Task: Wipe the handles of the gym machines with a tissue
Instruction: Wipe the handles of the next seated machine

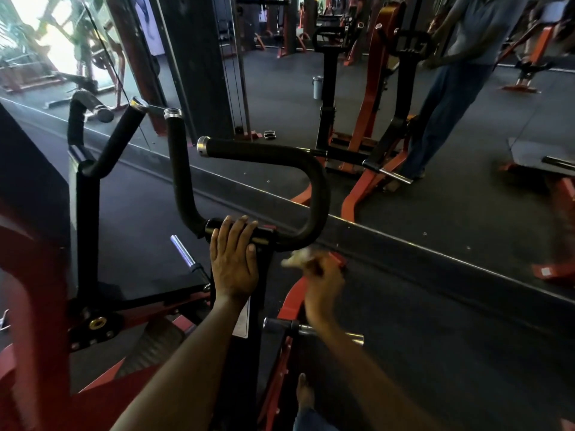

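Fingers (241, 227) of the left hand (233, 262) lie straight and together, draped over the middle of a black foam-padded U-shaped handlebar (317, 188) where it joins the machine's upright post; the thumb rests alongside, so this hand steadies the bar and does not clench it. Just to the right and slightly lower, the right hand (322, 279) is blurred. Its fingers appear curled around a crumpled white tissue (298, 256), which pokes out toward the bar.

That tissue sits just below the lower right bend of the handlebar, very near the foam; the blur hides whether it touches. From the bend the padded tube curves up and away, then runs back leftward to a silver end cap (203, 146). A second padded arm rises on the left to another silver cap (173, 113).

Judged from this, the right hand is the nearer one to the unwiped curve, and the likely stroke follows the tube's long axis, upward around the bend and then left along the top run.
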Tool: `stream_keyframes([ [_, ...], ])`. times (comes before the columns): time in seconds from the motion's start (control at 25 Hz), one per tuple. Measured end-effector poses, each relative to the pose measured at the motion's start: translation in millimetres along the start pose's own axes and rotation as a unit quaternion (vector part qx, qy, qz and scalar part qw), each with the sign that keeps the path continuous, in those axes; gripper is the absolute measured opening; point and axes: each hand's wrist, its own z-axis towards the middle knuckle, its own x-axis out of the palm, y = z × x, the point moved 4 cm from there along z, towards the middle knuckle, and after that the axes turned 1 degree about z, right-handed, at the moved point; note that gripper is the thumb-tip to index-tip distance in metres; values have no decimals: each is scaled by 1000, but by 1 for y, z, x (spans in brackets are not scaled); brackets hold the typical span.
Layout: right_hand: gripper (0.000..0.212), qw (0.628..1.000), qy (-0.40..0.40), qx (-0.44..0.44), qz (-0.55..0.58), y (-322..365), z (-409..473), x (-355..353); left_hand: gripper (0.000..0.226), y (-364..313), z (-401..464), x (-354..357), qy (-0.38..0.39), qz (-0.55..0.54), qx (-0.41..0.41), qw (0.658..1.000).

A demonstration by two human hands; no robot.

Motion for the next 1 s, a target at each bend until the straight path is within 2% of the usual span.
stream_keyframes([
  [0.08, 20, 995, -22, -83, -42, 20, -17, 1, 42, 1, -1, 0, 3, 3, 1, 1000],
  [0.2, 13, 966, -80, -225, -98, 79, 46, -17, 41, 2, -2, 2, 5, 6, 4, 1000],
  [0.28, 19, 940, -47, -290, -176, 94, 83, -24, 41, 2, -2, 2, 3, 9, 6, 1000],
  [0.36, 23, 936, 0, -286, -207, 82, 76, -19, 41, 2, -2, 3, 0, 6, 11, 1000],
  [0.6, 25, 926, 51, -270, -258, 52, 37, -6, 41, 2, -3, 2, -4, -4, 7, 1000],
  [0.72, 24, 923, 155, -223, -273, 65, 29, -4, 41, 2, -4, 1, -4, -8, 4, 1000],
  [0.76, 24, 926, 155, -213, -269, 76, 33, -6, 41, 2, -5, 1, -5, -7, 6, 1000],
  [0.88, 27, 920, 43, -268, -283, 110, 63, -16, 41, 1, -3, 1, -7, -9, 2, 1000],
  [0.92, 27, 908, 55, -281, -305, 112, 66, -13, 41, 1, -4, 0, -7, -8, 0, 1000],
  [1.0, 25, 873, 126, -259, -394, 97, 53, 5, 41, 1, -6, 1, -10, -4, -1, 1000],
])
